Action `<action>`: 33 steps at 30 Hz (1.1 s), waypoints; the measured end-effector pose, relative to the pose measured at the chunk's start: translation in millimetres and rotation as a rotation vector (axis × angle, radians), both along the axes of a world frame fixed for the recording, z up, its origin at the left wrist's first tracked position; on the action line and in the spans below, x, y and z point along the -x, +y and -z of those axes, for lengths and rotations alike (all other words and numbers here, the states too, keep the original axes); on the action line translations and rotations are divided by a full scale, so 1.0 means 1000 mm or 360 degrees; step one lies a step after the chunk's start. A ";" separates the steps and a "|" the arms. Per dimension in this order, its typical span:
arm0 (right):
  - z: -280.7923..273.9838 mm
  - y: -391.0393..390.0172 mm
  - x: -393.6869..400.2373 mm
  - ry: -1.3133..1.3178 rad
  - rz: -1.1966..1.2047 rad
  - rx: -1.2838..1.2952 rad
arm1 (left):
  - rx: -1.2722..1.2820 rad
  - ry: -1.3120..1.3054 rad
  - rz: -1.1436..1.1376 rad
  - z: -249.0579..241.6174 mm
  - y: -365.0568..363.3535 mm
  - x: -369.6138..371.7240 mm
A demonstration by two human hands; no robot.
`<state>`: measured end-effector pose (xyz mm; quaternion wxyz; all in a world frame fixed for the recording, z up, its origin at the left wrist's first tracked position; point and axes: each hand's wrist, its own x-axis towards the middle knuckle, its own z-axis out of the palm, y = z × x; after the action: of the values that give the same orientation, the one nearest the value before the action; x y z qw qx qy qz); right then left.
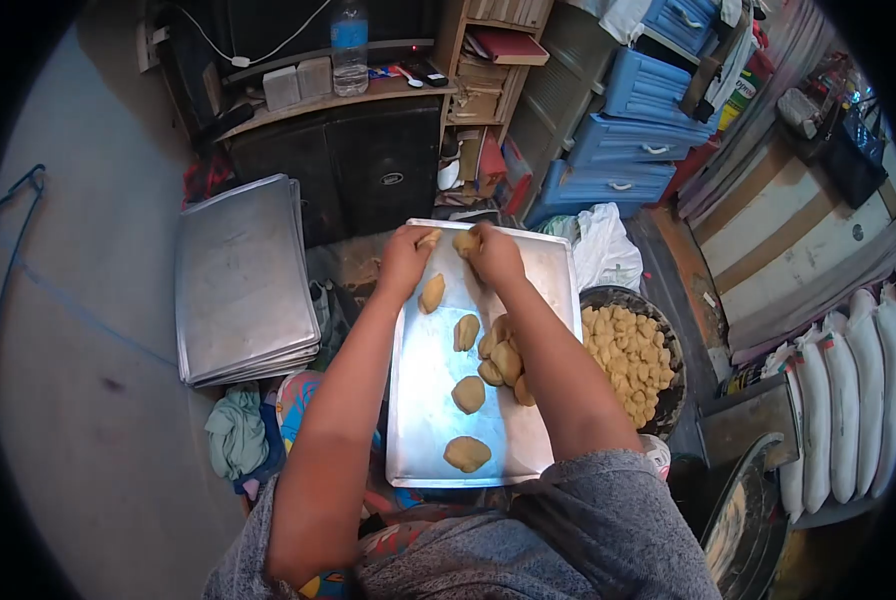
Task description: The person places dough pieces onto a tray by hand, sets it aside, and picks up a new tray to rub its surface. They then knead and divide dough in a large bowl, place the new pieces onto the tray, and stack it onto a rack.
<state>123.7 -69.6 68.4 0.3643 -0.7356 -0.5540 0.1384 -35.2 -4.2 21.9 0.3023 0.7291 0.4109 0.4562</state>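
At the far end of a metal tray (413, 440), my left hand (406, 258) has its fingers closed on a small dough piece (429, 238). My right hand (495, 257) grips another dough piece (465, 243) just beside it. Several flattened dough pieces lie spaced down the tray's left and middle part, among them one (432, 294) below my left hand and one (467, 454) near the front edge. A heap of dough pieces (505, 358) sits at the tray's middle, partly hidden by my right forearm.
Right of the tray stands a round black tub (676, 350) full of dough pieces. Stacked metal trays (243, 285) are at the left. Behind are a shelf with a water bottle (349, 50) and blue drawers (628, 140). White filled bags (843, 410) stand at the far right.
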 end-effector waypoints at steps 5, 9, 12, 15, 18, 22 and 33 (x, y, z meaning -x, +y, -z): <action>-0.009 -0.017 0.017 -0.0429 -0.0440 -0.0004 | -0.0111 0.0121 0.0072 0.009 0.002 -0.008; 0.005 -0.055 0.043 -0.0094 -0.0897 0.0146 | -0.0013 0.0172 0.0192 0.003 0.005 -0.002; 0.011 -0.051 0.033 -0.0209 -0.1053 0.0043 | 0.0028 0.0236 0.0336 0.009 0.014 0.006; 0.004 -0.051 0.037 -0.0225 -0.1033 0.0169 | 0.0009 0.0338 0.0319 0.006 0.010 -0.005; -0.019 -0.051 0.027 -0.0081 -0.0807 0.0149 | 0.0084 0.0421 0.0346 -0.006 0.009 -0.013; -0.020 -0.032 -0.035 -0.0051 -0.0205 -0.0324 | -0.0102 0.0466 0.0282 -0.013 0.000 -0.024; 0.005 -0.095 0.009 -0.0265 -0.0985 0.0358 | -0.0565 0.1000 0.0301 -0.008 -0.016 -0.059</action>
<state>115.1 -165.0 63.6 0.1751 -0.5768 -0.7602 0.2422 23.3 -20.3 30.4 0.0709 0.9094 0.3290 0.2443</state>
